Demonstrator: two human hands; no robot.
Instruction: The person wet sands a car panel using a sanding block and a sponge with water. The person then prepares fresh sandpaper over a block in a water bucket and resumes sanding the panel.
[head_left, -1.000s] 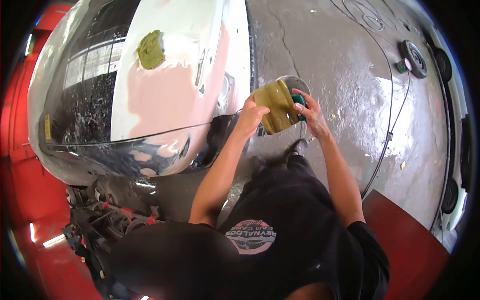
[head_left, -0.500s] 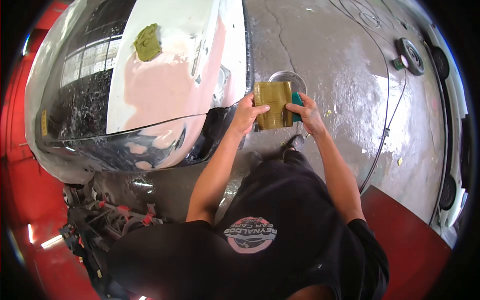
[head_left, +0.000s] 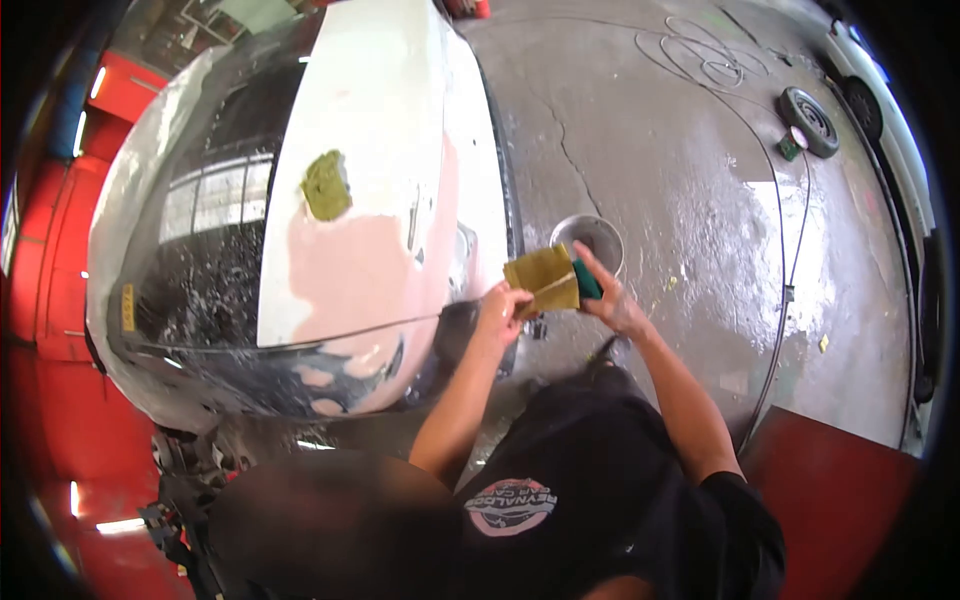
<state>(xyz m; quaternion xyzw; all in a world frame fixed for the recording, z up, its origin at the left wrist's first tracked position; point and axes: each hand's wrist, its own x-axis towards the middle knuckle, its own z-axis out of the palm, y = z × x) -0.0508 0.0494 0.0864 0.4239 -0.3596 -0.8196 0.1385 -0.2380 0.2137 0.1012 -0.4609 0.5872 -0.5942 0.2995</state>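
Note:
My left hand pinches the near-left edge of a yellow-brown sheet of sandpaper. The sheet is creased across its middle, with one part bent up from the other. Against its right side, my right hand holds a green sanding block, fingers stretched along it. Both hands are in front of my body, just right of a car. Its white panel carries a pink filler patch, and an olive-green cloth lies crumpled there.
On the wet floor beyond my hands stands a metal bucket. A dark hose runs along the right. Farther off are a loose wheel and a green can. A dark red panel is at lower right.
The sandpaper was held nearly flat between both hands; now it is bent along a crease. My left thumb has moved toward its lower edge. The view has shifted, showing more of the bucket.

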